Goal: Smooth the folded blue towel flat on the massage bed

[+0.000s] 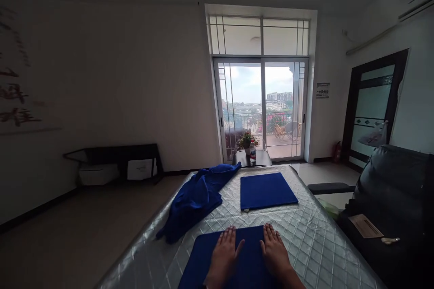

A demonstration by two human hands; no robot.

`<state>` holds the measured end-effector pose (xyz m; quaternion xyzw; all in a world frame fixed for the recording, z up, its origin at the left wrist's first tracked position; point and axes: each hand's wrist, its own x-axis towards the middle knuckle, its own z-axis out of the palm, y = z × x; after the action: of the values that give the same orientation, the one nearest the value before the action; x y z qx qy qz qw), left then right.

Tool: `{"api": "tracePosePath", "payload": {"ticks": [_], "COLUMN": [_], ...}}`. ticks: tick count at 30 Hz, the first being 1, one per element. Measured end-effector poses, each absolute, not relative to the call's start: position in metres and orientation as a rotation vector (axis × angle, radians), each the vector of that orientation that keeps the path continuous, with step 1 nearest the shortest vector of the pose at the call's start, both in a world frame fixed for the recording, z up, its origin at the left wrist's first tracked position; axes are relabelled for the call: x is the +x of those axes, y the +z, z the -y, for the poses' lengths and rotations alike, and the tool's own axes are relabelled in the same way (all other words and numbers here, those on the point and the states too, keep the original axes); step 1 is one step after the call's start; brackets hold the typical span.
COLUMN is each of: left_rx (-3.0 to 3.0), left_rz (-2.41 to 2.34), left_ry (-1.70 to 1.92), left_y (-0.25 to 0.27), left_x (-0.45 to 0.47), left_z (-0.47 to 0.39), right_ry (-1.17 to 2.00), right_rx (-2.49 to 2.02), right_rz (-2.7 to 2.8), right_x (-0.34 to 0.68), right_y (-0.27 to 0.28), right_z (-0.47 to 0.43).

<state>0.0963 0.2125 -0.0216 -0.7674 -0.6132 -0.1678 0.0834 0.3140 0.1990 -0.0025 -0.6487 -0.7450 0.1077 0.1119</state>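
Both my hands rest palm down on a folded blue cloth [250, 253] at the near end of a quilted silver mattress [305, 230]. My left hand [225, 250] lies flat near the cloth's middle, fingers pointing away from me and thumb out to the side. To its right, my right hand [274, 248] is also flat, its fingertips at the cloth's far edge. Beyond them lies a second blue cloth [267, 190], folded into a neat rectangle with a small pale tag at its near edge. A crumpled blue cloth [200, 194] is heaped at the left.
Past the mattress's far end, a small table [261, 159] holds a potted plant [247, 140] and a bottle [252, 151]. A black leather chair [396, 189] stands close on the right, with a brown card [365, 226] on it. Boxes sit on a low black stand [124, 153] by the left wall.
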Motion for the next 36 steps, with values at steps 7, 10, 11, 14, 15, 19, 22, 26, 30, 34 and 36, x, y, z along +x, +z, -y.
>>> {"api": "tracePosePath", "payload": {"ticks": [7, 10, 11, 14, 15, 19, 22, 26, 30, 34, 36], "left_rx": [-2.628, -2.571, -2.541, -2.425, -2.381, -2.210, -2.136, -2.117, -2.111, -2.107, -2.124], "left_rz": [1.737, 1.840, 1.879, 2.021, 2.066, 2.168, 2.183, 2.178, 2.148, 2.142, 2.136], "left_ry": [-0.650, -0.601, -0.577, -0.494, -0.471, -0.435, -0.449, -0.456, -0.504, -0.510, -0.499], "left_y": [-0.024, -0.031, -0.032, -0.029, -0.027, -0.025, -0.027, -0.031, -0.035, -0.031, -0.027], "left_x": [0.201, 0.175, 0.160, 0.106, 0.086, 0.019, -0.003, -0.003, -0.002, -0.002, -0.002], "left_z": [-0.223, -0.221, -0.219, -0.211, -0.208, -0.198, -0.196, -0.197, -0.197, -0.194, -0.192], "right_ry": [0.146, 0.140, 0.140, 0.149, 0.154, 0.145, 0.114, 0.105, 0.116, 0.132, 0.124], "right_rx": [-1.881, -1.897, -1.898, -1.895, -1.895, -1.909, -1.902, -1.956, -1.953, -1.966, -1.983], "right_rz": [2.294, 2.263, 2.251, 2.224, 2.220, 2.227, 2.240, 2.219, 2.241, 2.236, 2.241], "right_x": [0.317, 0.317, 0.316, 0.316, 0.316, 0.316, 0.316, 0.313, 0.310, 0.308, 0.308], "right_y": [-0.014, -0.017, -0.017, -0.019, -0.020, -0.025, -0.027, -0.024, -0.014, -0.004, -0.001], "right_z": [-0.202, -0.204, -0.205, -0.207, -0.207, -0.210, -0.211, -0.210, -0.205, -0.198, -0.193]}}
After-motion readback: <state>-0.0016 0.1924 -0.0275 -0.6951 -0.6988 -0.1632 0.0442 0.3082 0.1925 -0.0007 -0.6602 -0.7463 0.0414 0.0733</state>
